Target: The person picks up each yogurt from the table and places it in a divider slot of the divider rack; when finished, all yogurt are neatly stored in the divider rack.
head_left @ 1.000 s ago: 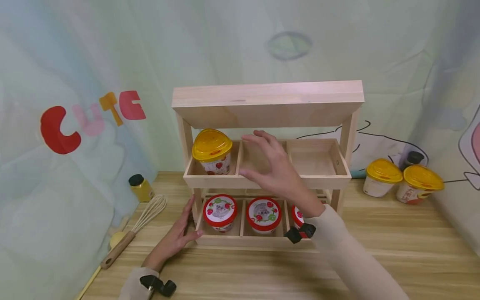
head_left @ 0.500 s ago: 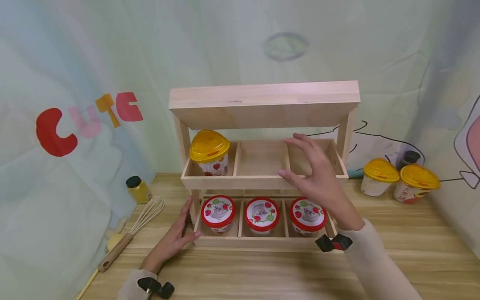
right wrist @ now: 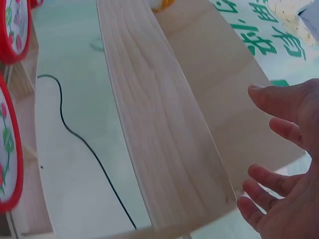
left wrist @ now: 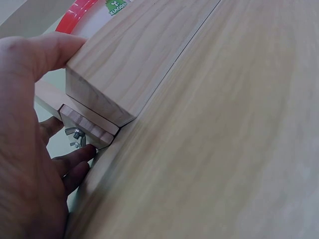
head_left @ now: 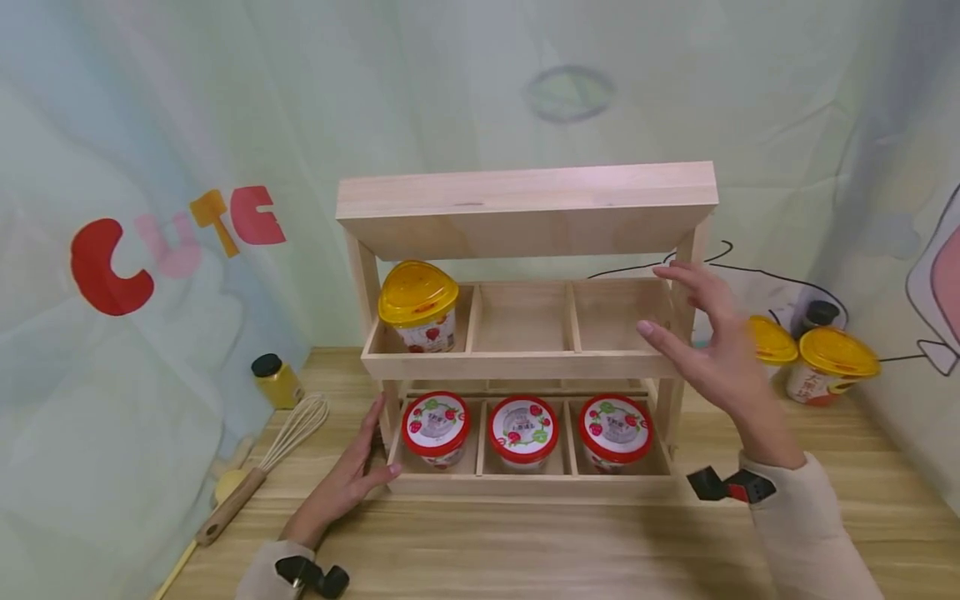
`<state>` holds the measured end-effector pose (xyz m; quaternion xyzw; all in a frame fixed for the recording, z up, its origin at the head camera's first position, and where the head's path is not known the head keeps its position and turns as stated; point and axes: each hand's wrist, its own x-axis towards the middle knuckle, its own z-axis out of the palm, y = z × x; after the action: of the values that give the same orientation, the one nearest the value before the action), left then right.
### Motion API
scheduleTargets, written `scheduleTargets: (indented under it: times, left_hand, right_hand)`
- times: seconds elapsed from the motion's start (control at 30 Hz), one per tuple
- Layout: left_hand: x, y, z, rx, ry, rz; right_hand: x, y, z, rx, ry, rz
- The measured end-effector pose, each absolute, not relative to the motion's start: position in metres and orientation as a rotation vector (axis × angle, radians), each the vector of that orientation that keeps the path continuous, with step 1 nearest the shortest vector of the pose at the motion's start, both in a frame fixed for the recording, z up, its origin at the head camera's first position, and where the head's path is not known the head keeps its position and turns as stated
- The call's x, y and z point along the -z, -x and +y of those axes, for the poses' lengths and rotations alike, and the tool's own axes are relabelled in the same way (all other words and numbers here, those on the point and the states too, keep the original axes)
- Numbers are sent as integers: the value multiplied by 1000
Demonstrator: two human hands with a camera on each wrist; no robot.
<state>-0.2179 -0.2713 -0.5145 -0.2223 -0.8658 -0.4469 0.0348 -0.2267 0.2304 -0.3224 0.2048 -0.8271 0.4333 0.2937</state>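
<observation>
A two-tier wooden display rack point(head_left: 525, 366) stands on the table. At its lower left corner my left hand point(head_left: 345, 479) holds on, thumb at the tray's front and fingers behind along the side post, near wing nuts point(left wrist: 76, 133). My right hand point(head_left: 712, 350) hovers by the upper tray's right end, fingers spread and holding nothing. One yellow-lidded cup point(head_left: 418, 304) sits in the upper left compartment; the other two upper compartments hold nothing. Three red-lidded cups, left point(head_left: 436, 425), middle point(head_left: 523, 430) and right point(head_left: 615, 430), fill the lower tray.
Two more yellow-lidded cups, one point(head_left: 836, 358) in full view and one point(head_left: 772, 342) partly behind my right hand, stand right of the rack beside a dark-capped bottle point(head_left: 820, 314). Leftward are a yellow jar point(head_left: 277, 383) and a whisk point(head_left: 232, 504). A printed curtain point(head_left: 465, 75) hangs behind.
My right hand has moved rightward along the upper tray, from the middle compartment past the right one to the rack's right end. The left hand has stayed at the lower left corner.
</observation>
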Motion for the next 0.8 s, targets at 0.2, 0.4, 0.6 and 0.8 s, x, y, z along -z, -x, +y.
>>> scheduleTargets:
  times: [0.2,0.4,0.6,0.8]
  left_hand:
    - [514,218,-271,1396,666,-2668]
    - [514,219,-270,1392,675,-2668]
    - [514,219,-271,1397,668,-2673]
    - [514,218,-270,1403,652,-2680]
  right_hand:
    - [328,227,257,-1051,-425,-2208]
    - [347,232,279,-1058,-267,-2243]
    - [370,249,304,-1120,-81,-2256]
    - [383,263,326,-1133,21,-2315]
